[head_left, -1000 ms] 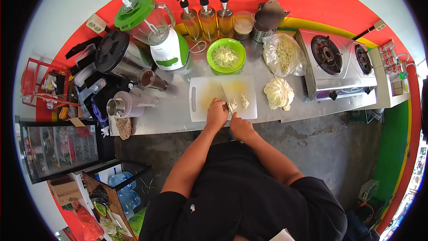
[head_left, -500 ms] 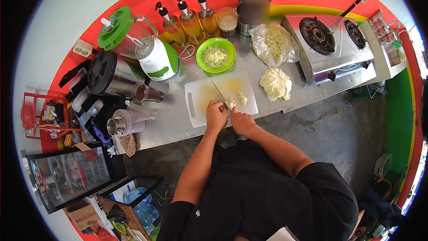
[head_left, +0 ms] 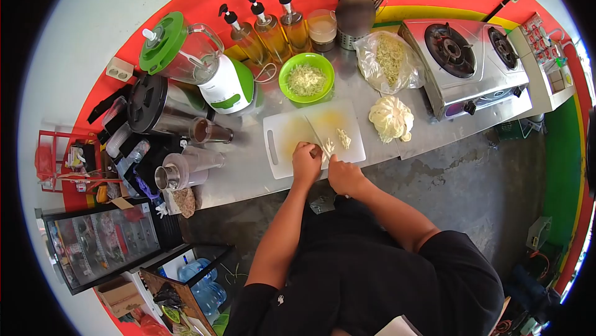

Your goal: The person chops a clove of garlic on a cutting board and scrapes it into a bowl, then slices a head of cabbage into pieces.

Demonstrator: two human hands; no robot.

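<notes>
A white cutting board (head_left: 280,131) lies near the counter's front edge. My right hand (head_left: 346,176) is closed on the handle of a knife (head_left: 316,131), its blade pointing away from me across the board. Close to the blade, my left hand (head_left: 307,163) has its fingers curled down at the board; what they press on is hidden. Pale shreds (head_left: 328,146) lie against the blade, and a small pile of similar shreds (head_left: 343,138) is to their right. Behind the board sits a green bowl (head_left: 284,82) with pale shreds in it. A cut, pale cabbage (head_left: 391,118) rests right of the board.
An open plastic bag of shreds (head_left: 389,59) lies beside the gas stove (head_left: 478,87) at the right. Pump bottles (head_left: 270,31) line the back. A blender (head_left: 223,84), a steel pitcher (head_left: 167,106) and plastic cups (head_left: 186,171) stand at the left.
The whole view has shifted slightly to the right. On the board, the knife blade sits a little farther right and its angle has changed slightly. Both hands remain close together at the front edge.
</notes>
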